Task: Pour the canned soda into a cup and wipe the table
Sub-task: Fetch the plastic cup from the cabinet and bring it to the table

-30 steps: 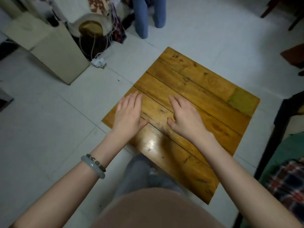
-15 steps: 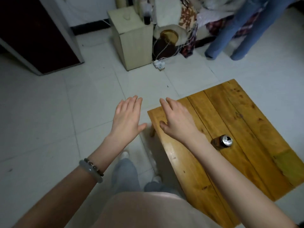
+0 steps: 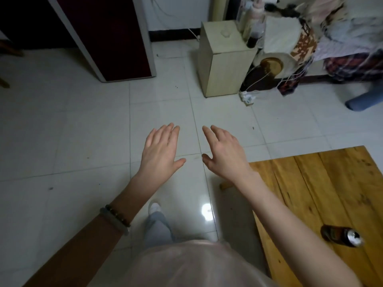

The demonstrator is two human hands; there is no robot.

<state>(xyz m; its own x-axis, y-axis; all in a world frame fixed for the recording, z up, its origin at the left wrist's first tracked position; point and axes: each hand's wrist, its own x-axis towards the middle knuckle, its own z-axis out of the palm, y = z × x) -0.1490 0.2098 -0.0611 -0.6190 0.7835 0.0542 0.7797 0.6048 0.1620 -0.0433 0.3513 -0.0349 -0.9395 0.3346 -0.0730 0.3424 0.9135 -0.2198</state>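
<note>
A dark brown soda can [image 3: 341, 235] with a silver top stands on the low wooden table [image 3: 323, 193] at the lower right. My left hand [image 3: 160, 151] and my right hand [image 3: 223, 153] hover side by side over the white tiled floor, left of the table, palms down, fingers spread, holding nothing. Both are well away from the can. No cup or cloth is in view.
A pale wooden box [image 3: 223, 59] stands on the floor ahead, with bottles [image 3: 251, 23] and a power strip [image 3: 247, 98] beside it. A dark red door [image 3: 107, 34] is at the upper left. Bedding and clothes [image 3: 342, 34] pile at the upper right.
The view has swung left and up, so the table slid to the lower right and the can came into sight. My hands went from resting on the table to hovering over the floor.
</note>
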